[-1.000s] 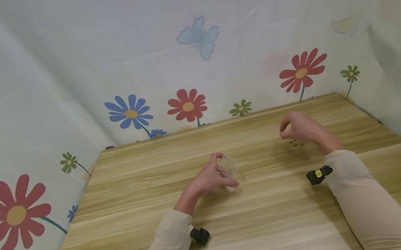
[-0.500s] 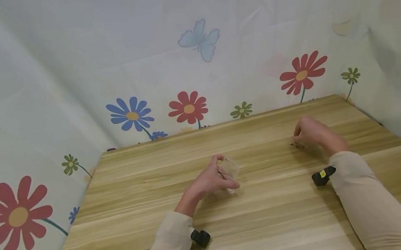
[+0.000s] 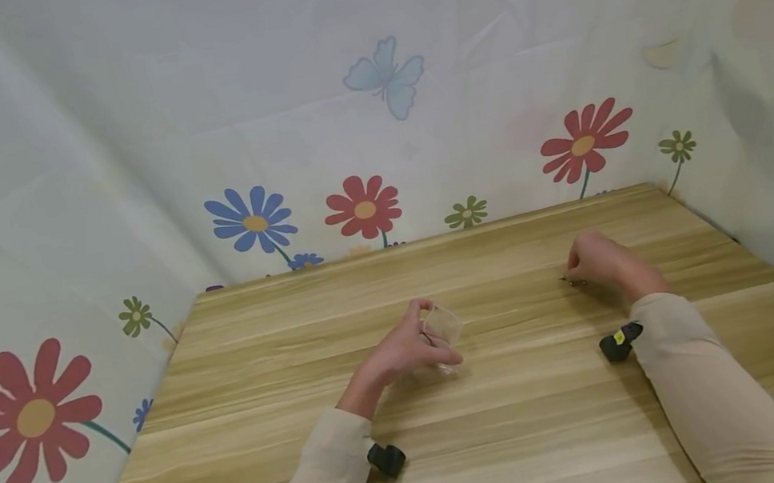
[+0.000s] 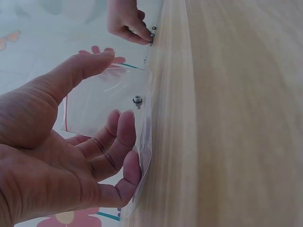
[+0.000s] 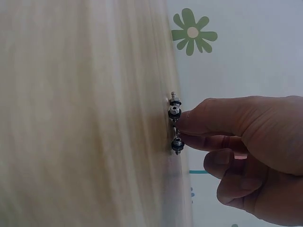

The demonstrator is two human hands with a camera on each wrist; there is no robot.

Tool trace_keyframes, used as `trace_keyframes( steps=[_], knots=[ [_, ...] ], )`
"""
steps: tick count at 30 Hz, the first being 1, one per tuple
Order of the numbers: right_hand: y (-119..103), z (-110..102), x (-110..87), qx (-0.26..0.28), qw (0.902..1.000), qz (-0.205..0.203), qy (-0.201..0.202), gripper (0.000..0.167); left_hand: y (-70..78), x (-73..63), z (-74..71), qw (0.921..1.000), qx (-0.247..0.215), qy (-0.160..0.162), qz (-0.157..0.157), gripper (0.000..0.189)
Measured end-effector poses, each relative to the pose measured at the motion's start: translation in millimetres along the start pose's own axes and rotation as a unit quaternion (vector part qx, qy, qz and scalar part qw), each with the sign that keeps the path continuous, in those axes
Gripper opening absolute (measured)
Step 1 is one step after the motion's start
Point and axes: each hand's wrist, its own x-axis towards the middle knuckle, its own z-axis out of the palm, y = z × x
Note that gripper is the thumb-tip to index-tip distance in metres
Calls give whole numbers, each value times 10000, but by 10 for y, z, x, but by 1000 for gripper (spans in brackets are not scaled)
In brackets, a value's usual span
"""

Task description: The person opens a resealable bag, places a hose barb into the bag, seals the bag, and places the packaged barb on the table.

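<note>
The loose metal fittings (image 5: 174, 111) with dark rings lie on the wooden table (image 3: 526, 426), well to the right of the clear zip bag (image 4: 102, 97) and a little beyond it. I have the right hand (image 5: 258, 151) on them, thumb and forefinger brought together, seemingly pinching one; picking up a piece looks like the step in hand. The left hand (image 4: 71, 161) grips the bag between parted thumb and curled fingers, a lone fitting (image 4: 137, 100) apparently inside. The next move, I judge, calls for a precise fingertip pinch and a steady bag.
</note>
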Motion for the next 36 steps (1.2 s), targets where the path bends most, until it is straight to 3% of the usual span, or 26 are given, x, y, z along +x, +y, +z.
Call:
trace_keyframes(
  steps=[20, 26, 36],
  knots=[
    [-38, -7, -1, 73, 9990, 429, 65, 11, 34, -15, 13, 9998, 175, 64, -40, 89],
    [-226, -36, 11, 33, 9993, 226, 299, 12, 39, -7, 9, 9998, 181, 67, -16, 89],
    [-632, -74, 1, 1, 9965, -645, 539, 6, 45, -9, 21, 9998, 204, 74, -52, 90]
  ],
)
